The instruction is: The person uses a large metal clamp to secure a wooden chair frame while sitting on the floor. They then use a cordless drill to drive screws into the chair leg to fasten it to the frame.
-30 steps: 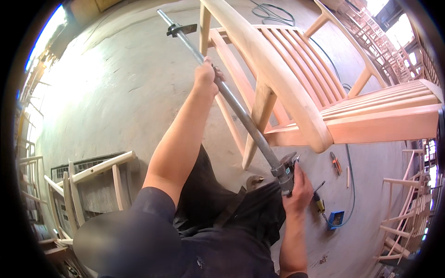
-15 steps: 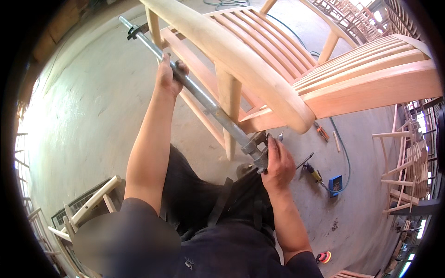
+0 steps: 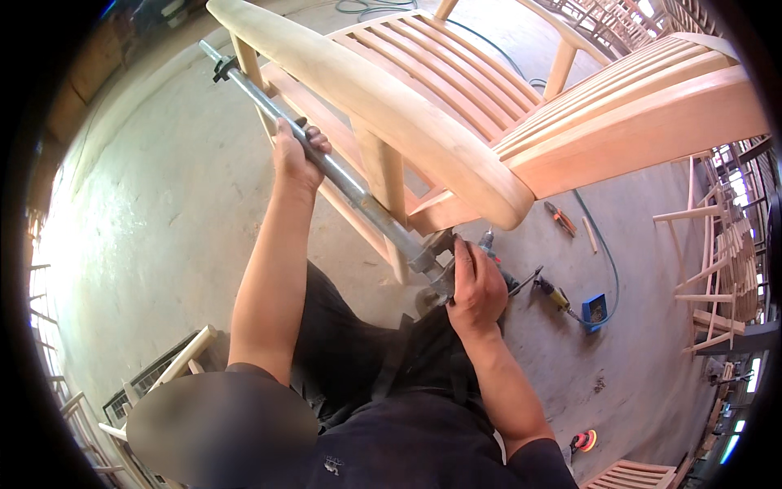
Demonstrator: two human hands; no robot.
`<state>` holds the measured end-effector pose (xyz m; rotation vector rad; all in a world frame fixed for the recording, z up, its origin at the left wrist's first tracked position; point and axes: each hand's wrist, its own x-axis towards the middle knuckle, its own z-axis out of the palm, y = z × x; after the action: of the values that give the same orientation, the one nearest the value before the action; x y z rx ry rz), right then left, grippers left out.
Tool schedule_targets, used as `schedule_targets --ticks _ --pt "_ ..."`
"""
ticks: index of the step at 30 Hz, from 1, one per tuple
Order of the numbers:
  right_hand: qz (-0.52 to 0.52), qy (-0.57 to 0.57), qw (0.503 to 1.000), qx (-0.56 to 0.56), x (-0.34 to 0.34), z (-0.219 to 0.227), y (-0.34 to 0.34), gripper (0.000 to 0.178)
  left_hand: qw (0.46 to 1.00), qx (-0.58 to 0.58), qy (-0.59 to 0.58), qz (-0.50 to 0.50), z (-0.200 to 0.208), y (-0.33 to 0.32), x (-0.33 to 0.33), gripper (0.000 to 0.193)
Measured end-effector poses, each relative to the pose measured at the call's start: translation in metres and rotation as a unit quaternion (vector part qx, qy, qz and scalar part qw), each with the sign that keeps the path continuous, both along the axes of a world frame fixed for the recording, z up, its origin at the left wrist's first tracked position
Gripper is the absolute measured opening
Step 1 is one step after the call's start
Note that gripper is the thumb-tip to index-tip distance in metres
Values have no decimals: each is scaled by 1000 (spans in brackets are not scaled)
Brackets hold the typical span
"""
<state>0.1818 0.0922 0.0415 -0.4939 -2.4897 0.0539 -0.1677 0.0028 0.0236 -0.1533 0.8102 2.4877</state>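
A long metal pipe clamp (image 3: 356, 192) slants along the near side of a slatted wooden armchair (image 3: 383, 102). My left hand (image 3: 298, 155) is wrapped round the bar at its upper part. My right hand (image 3: 476, 285) grips the cast clamp head at the lower end, its fingers closed over the far side. The clamp head stands by the chair's leg and side rail, below the end of the thick armrest (image 3: 456, 159). At the far end of the bar the dark sliding jaw (image 3: 224, 68) sits beside the other leg. Whether either jaw presses on the wood I cannot tell.
On the floor to the right lie orange-handled pliers (image 3: 561, 219), a wooden stick (image 3: 590, 235), a yellow-black air tool (image 3: 554, 295) with its hose and a blue box (image 3: 595, 311). A red sander (image 3: 583, 441) lies lower right. Chair frames (image 3: 721, 285) stand at the right edge.
The view has shifted, so the chair appears farther left and higher. Both hands keep their holds on the pipe clamp, which stays alongside the chair.
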Motion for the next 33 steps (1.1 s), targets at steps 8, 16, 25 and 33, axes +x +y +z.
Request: schedule_targets --ticks 8,16,25,33 --pt "2 -99 991 -91 4 18 -8 69 998 -38 -32 38 12 9 1 44" --pt "34 -153 937 -311 1 41 1 103 996 -53 -32 58 16 2 -3 43" --pt "34 -105 901 -419 -2 4 6 77 977 -94 83 170 -7 4 -90 43" --pt "61 -85 897 -428 4 4 2 80 941 42 31 335 -2 -34 -252 35"
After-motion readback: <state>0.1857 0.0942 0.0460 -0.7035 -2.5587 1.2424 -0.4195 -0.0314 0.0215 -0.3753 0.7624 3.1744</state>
